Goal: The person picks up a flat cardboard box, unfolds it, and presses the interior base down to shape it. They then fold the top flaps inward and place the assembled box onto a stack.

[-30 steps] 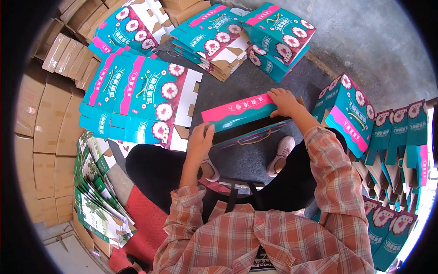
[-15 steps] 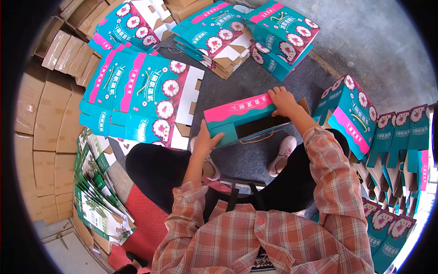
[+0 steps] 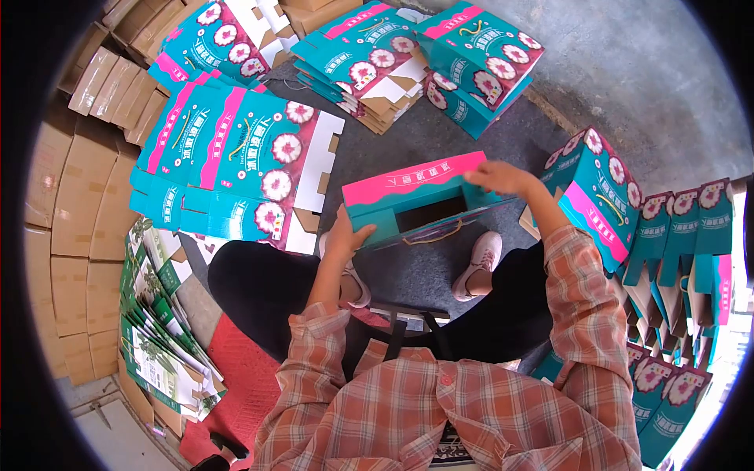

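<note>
A teal carton [image 3: 424, 183] with a pink top band is held between my knees above the floor, its slot-like dark opening facing me. A thin yellow cord handle [image 3: 434, 235] hangs along its near side. My left hand [image 3: 344, 238] grips the carton's left end, thumb on the near side and fingers behind. At the right end, my right hand [image 3: 503, 179] has its fingers bent together against the top edge and teal end flap; slight blur hides the exact finger contact.
Flat printed carton sheets [image 3: 236, 161] lie to the left, with more stacks [image 3: 361, 63] at the back. Folded cartons [image 3: 601, 196] stand on the right. Green-white sheets [image 3: 169, 337] and brown boxes [image 3: 75, 235] line the left side. A concrete wall [image 3: 628, 71] rises behind.
My right hand has shifted from the top panel to the carton's right end. The opening shows shorter, with a teal flap across its right end. My left hand keeps its hold.
</note>
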A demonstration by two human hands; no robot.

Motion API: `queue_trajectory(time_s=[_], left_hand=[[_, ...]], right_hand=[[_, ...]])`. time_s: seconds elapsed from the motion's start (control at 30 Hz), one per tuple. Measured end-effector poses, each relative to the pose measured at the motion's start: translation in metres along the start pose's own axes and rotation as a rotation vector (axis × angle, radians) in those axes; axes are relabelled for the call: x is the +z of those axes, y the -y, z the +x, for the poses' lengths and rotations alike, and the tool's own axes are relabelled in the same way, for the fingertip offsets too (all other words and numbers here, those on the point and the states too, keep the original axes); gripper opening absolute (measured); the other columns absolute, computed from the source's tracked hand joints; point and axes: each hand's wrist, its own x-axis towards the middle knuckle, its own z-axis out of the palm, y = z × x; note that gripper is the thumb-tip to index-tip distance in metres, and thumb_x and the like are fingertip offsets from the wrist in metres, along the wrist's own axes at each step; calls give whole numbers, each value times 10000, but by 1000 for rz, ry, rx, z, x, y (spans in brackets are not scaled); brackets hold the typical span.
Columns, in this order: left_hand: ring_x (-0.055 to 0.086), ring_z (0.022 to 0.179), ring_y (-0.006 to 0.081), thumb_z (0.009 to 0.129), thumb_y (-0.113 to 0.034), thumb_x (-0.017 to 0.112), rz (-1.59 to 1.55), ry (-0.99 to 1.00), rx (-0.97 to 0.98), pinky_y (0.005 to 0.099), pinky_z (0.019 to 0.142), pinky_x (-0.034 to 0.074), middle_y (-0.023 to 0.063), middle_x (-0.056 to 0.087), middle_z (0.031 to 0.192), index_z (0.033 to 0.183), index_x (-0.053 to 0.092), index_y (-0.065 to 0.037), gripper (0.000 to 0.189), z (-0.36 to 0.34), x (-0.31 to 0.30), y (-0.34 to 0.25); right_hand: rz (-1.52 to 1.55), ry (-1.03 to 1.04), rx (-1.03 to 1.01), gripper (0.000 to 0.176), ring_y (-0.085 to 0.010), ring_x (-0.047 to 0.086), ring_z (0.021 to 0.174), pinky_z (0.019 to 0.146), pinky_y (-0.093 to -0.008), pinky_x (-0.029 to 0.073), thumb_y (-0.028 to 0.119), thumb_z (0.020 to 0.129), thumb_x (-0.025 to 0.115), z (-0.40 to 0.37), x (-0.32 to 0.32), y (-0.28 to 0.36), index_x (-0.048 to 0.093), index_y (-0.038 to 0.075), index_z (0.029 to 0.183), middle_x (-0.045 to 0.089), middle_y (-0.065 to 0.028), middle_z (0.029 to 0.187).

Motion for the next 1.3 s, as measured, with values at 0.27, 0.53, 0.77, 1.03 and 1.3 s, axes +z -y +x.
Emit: queue_trajectory(time_s=[0.27,0.53,0.77,1.03,1.3], left_hand=[[520,1138,368,731,-282,757,-61,-26,87,387,950,408,241,485,1246,1328,330,-20,779,2,4,10],[595,993,296,878,-451,582,-359,-39,-206,367,886,445,212,607,1050,1223,497,17,587,21,20,56],[633,685,213,860,-603,491,-244,-90,-404,326,572,497,134,647,861,1089,594,15,667,2,11,-1],[627,647,169,826,-575,571,-237,165,-381,273,482,489,90,644,811,1060,612,-6,617,-6,-2,-14],[638,696,153,839,-413,653,-383,203,-201,264,563,526,99,655,889,1086,605,21,502,-12,4,-50]], right_hand=[[-252,172,-275,861,-332,498,1189,997,-405,374,683,762,568,-13,8,-20,511,-22,1253,537,-217,1249],[-275,-67,-70,876,-366,534,1129,947,-405,434,590,654,730,-4,-3,-7,499,5,1264,520,-217,1270],[-185,-303,152,1062,-389,545,1112,940,-400,439,624,567,769,31,25,-38,385,-26,1313,546,-258,1206],[-213,-263,87,928,-385,579,1044,867,-418,457,657,609,722,32,23,-42,514,-82,1131,598,-276,1078],[-335,-587,-2,788,-417,605,924,773,-448,473,569,669,722,-68,-42,-10,496,-51,1101,613,-270,974]])
